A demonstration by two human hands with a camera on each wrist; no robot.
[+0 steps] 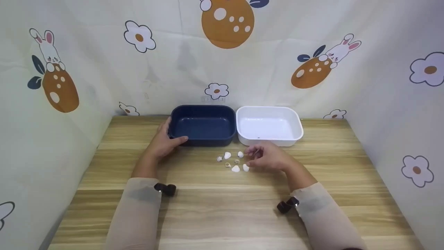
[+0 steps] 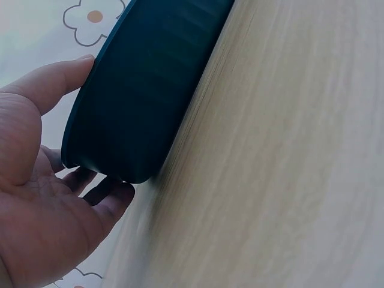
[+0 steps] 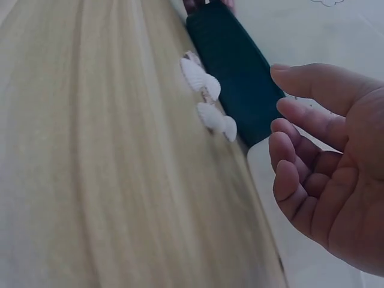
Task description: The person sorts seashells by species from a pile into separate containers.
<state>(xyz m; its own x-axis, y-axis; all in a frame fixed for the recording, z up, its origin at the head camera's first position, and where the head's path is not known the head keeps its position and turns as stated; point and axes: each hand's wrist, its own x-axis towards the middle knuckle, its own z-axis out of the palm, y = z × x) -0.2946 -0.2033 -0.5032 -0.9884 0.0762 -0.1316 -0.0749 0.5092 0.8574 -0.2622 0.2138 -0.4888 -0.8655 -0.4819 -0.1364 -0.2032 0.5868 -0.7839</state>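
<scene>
Seven small seashells (image 1: 236, 168) — ribbed white fans and little spiral whorls — lie in a loose cluster on the light wood-grain table (image 1: 215, 218), just in front of a deep navy-blue rectangular box (image 1: 208, 142) and a glossy white rectangular box (image 1: 270, 127) standing side by side. The left hand (image 1: 162, 142) grips the navy box near its left front corner, thumb at the near rim and fingers along the left end. The right hand (image 1: 269, 156) is at the cluster's right edge, fingers loosely bent, thumb and forefinger apart with nothing visible between them.

The likeliest slip is among the shells: they are tiny and close together, so a low sweep of the fingers could scatter them. The fans look nearly flat, so a pinch on a thin edge could flick one away. A pull from the left hand could tip the navy box or knock the white one, since their rims meet or nearly do.

From the head view I cannot tell whether the right thumb touches the nearest fan or only overlaps it; in the right wrist view the shells blur and overlap, too much for counting. The right hand covers part of the white box's front edge — and a dark speck at that rim is too small to identify.
</scene>
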